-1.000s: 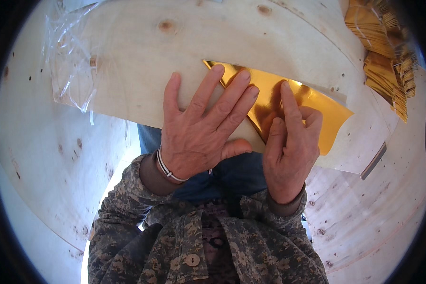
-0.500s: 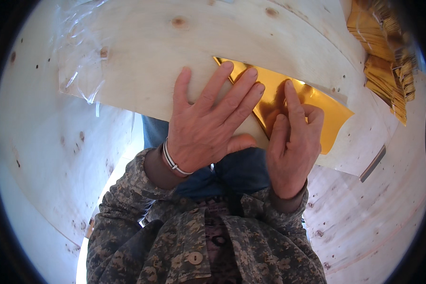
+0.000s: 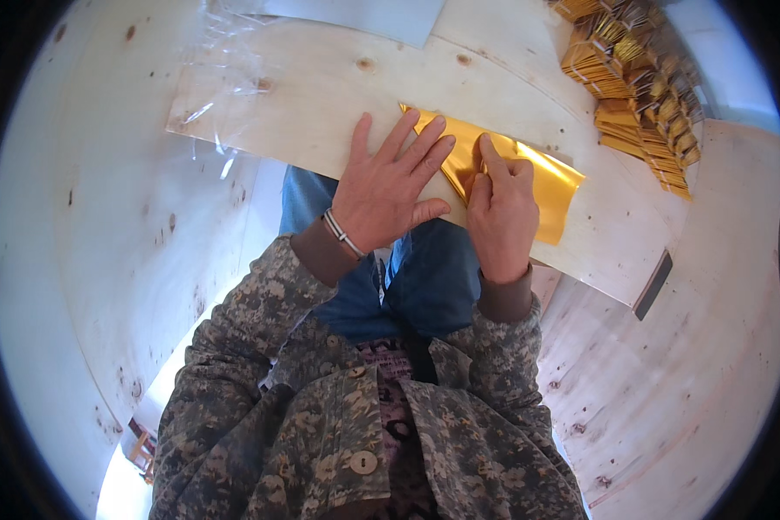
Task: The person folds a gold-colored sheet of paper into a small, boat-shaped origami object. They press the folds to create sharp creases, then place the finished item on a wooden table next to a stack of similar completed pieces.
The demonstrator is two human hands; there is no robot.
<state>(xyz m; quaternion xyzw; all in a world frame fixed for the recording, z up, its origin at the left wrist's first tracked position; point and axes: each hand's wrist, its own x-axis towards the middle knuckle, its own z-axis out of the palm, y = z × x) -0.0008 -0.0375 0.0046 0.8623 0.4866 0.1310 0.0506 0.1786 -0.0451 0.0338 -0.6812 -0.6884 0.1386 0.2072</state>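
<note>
Head camera view: on my remote feed I record one gold sheet (image 3: 556,192) lying on the pale wooden board (image 3: 321,117), near its edge on the person's side. The left hand (image 3: 383,191) is palm down with fingers spread, fingertips over the sheet's left part, thumb apart, grasping nothing that I can see. The right hand (image 3: 506,212) has its index finger extended onto the sheet and the others bent; whether these pinch the material I cannot tell. I judge handling of this piece unfinished, since both hands are on it and it lies well apart from the gold bundles (image 3: 620,121) at upper right, which appear already gathered in pale bands. Any finished crease is hidden from me. Materials: the sheet is thin, mirror-bright and smooth, with a slanted left edge and a slightly bowed surface; the bundles look layered and ridged; the board is flat, grained and knotted; the clear plastic (image 3: 219,52) at upper left is crumpled and glossy.
</note>
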